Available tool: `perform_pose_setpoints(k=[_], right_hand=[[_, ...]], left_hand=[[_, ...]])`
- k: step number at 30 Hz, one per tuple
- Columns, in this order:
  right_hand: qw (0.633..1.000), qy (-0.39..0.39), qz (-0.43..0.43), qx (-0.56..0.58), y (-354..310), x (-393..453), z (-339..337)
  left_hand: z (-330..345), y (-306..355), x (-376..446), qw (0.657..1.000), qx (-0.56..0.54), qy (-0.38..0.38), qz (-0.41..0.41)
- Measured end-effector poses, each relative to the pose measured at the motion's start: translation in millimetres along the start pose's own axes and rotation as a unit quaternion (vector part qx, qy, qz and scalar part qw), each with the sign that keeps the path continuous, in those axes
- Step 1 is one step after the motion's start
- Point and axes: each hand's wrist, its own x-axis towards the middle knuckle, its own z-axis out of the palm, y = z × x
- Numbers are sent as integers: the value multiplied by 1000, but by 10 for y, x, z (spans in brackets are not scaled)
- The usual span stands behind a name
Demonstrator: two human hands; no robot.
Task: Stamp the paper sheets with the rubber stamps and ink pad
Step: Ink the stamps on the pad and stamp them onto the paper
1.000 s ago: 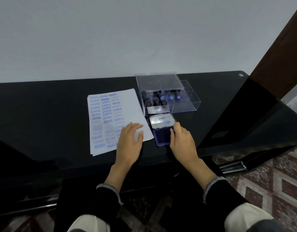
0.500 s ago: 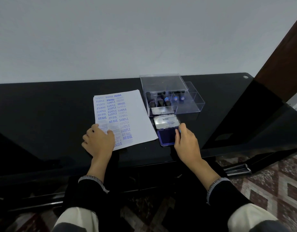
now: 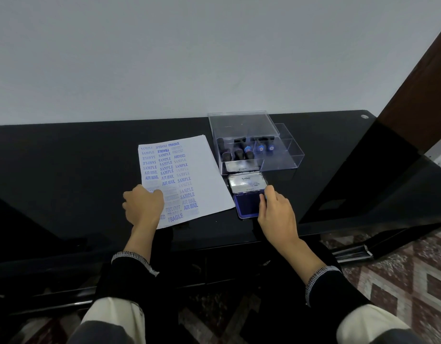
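1. Since the picture half a second earlier, little has shifted: left hand [image 3: 143, 207] remains at the sheet's near left corner, right hand [image 3: 276, 214] remains at the ink pad; a full second back the left hand lay flat at the sheet's near right part.
2. Paper sheet [image 3: 182, 180]; lies on the black table [image 3: 65, 170], tilted, crowded with blue imprints (SAMPLE, AIR MAIL, FRAGILE, AMENDED); left hand rests on its near left corner, fingers curled; whether they pinch the edge I cannot tell.
3. Ink pad [image 3: 246, 206]; just right of the sheet, blue pad exposed, silver lid [image 3: 247, 182] hinged back; right hand's fingertips pinch a small item at the pad's right edge; what it is, too small to tell.
4. Clear plastic box [image 3: 251, 142]; behind the ink pad, touching it or nearly; rubber stamps [image 3: 244, 150] stored inside, well beyond both hands.
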Motion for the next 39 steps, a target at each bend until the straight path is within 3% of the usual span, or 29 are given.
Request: perform_pose_setpoints(k=[4, 9, 15, 21, 29, 35, 39], right_hand=[[997, -19, 31, 67, 37, -1, -10], [1000, -8, -8, -23, -5, 14, -20], [996, -80, 8, 23, 10, 119, -80], [999, -20, 14, 32, -3, -28, -19], [996, -82, 16, 25, -4, 156, -83], [998, -26, 17, 45, -22, -4, -41], [998, -36, 20, 42, -27, -1, -67]], left_hand=[[2, 25, -23, 999, -24, 7, 28], [58, -36, 8, 997, -59, -5, 52], [73, -142, 24, 993, -76, -35, 82], [56, -180, -50, 994, -57, -46, 86], [32, -179, -201, 994, -43, -36, 92], [12, -177, -247, 995, -33, -42, 84], [6, -181, -303, 995, -1, -43, 85]])
